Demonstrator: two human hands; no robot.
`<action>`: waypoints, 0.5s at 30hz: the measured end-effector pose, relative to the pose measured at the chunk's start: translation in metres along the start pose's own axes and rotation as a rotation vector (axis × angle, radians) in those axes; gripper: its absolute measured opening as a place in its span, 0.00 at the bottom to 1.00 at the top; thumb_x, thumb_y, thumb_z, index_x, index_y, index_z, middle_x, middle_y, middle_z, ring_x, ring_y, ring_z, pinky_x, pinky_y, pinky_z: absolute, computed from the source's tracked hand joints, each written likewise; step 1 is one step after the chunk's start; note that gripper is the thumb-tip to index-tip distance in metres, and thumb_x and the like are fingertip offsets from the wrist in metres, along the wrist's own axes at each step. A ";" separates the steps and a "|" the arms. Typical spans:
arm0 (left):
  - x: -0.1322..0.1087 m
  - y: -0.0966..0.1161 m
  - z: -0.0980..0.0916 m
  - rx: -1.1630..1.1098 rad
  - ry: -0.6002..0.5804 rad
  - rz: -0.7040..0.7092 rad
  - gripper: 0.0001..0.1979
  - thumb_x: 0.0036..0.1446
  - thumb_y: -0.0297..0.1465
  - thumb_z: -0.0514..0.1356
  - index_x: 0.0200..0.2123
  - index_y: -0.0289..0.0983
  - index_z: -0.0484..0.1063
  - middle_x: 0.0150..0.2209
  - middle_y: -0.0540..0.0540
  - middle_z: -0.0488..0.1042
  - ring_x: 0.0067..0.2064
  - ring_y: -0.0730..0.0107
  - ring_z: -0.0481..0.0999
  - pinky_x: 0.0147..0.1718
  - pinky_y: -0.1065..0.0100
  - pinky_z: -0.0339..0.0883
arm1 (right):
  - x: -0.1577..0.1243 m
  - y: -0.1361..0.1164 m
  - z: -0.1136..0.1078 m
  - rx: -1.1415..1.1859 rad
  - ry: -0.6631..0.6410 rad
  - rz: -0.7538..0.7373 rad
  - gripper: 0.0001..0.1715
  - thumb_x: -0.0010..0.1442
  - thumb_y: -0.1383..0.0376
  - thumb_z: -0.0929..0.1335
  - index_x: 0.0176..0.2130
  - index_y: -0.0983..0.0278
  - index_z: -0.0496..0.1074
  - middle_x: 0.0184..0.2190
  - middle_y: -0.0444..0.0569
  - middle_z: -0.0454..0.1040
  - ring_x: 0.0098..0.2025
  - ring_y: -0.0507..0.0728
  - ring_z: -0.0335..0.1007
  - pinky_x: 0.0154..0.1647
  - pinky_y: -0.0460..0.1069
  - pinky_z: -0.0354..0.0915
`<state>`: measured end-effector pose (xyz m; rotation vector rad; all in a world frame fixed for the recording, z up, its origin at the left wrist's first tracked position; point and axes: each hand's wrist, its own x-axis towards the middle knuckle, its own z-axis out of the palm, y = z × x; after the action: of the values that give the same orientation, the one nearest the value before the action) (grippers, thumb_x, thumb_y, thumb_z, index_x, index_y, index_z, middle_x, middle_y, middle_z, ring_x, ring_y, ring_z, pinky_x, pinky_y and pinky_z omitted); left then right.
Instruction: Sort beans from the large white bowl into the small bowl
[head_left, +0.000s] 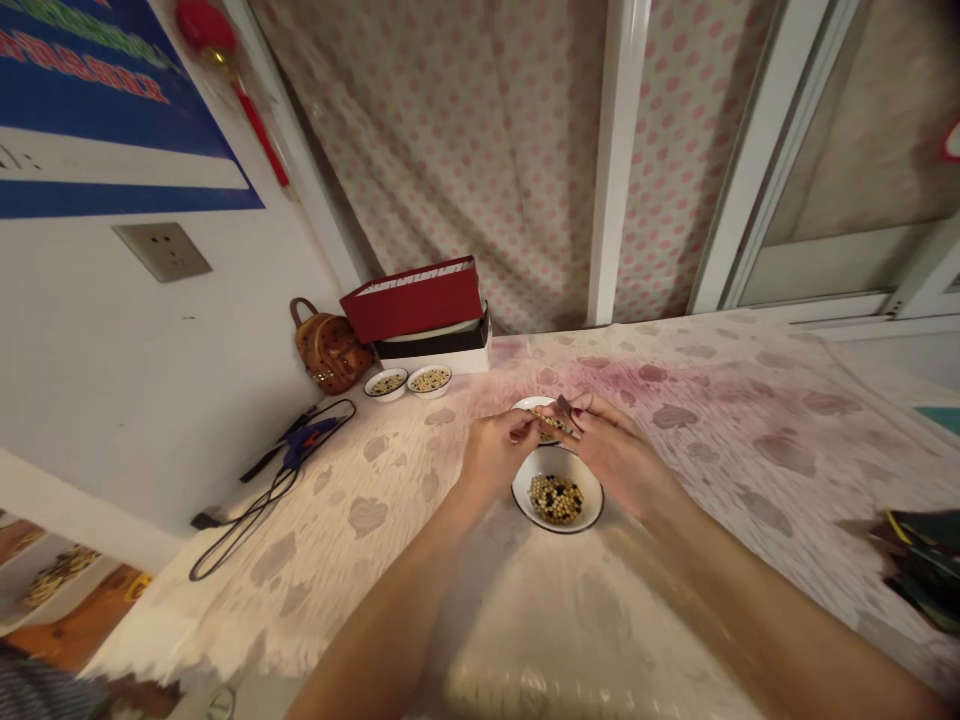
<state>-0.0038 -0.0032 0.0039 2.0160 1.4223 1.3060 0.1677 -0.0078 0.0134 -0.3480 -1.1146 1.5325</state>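
My left hand (pixel 493 452) and my right hand (pixel 616 450) meet above two white bowls with dark rims. Stretched between their closed fingers is a narrow brown strip (pixel 556 428), with one end poking up by my right fingers. Whether it is ribbon or leather I cannot make out. Just below my hands stands the near bowl (pixel 523 506), holding cream, gold and black beads (pixel 556 498). Behind it, the far bowl (pixel 527 403) also contains beads and is partly hidden by my fingers.
Two small bead bowls (pixel 386 397) stand at the back left, before a red box (pixel 420 300) stacked on a black and white one. A brown mini backpack (pixel 330 350) leans by the wall. A blue glue gun (pixel 307 440) with its cord lies left. Dark green packaging (pixel 926 560) sits right.
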 end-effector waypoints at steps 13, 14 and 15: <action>0.004 0.003 -0.004 0.499 -0.107 0.041 0.07 0.61 0.30 0.61 0.31 0.38 0.77 0.31 0.42 0.81 0.34 0.60 0.79 0.35 0.66 0.63 | -0.003 0.000 0.008 -0.137 0.011 0.020 0.15 0.56 0.50 0.77 0.32 0.57 0.77 0.38 0.46 0.82 0.48 0.62 0.77 0.60 0.59 0.65; 0.004 0.003 -0.005 0.506 -0.091 0.039 0.07 0.61 0.30 0.61 0.31 0.38 0.77 0.32 0.42 0.81 0.34 0.60 0.79 0.34 0.66 0.62 | -0.002 0.001 0.007 -0.121 0.020 0.022 0.16 0.55 0.50 0.78 0.31 0.57 0.76 0.38 0.46 0.82 0.48 0.61 0.77 0.61 0.59 0.65; 0.004 0.002 -0.006 0.514 -0.074 0.033 0.07 0.61 0.30 0.60 0.32 0.38 0.77 0.31 0.42 0.81 0.34 0.61 0.78 0.34 0.66 0.62 | -0.002 0.001 0.006 -0.111 0.038 0.022 0.16 0.55 0.50 0.78 0.30 0.57 0.76 0.38 0.46 0.82 0.47 0.61 0.78 0.62 0.59 0.65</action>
<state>-0.0074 -0.0018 0.0103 2.3795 1.8360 0.9267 0.1629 -0.0123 0.0151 -0.4641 -1.1722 1.4804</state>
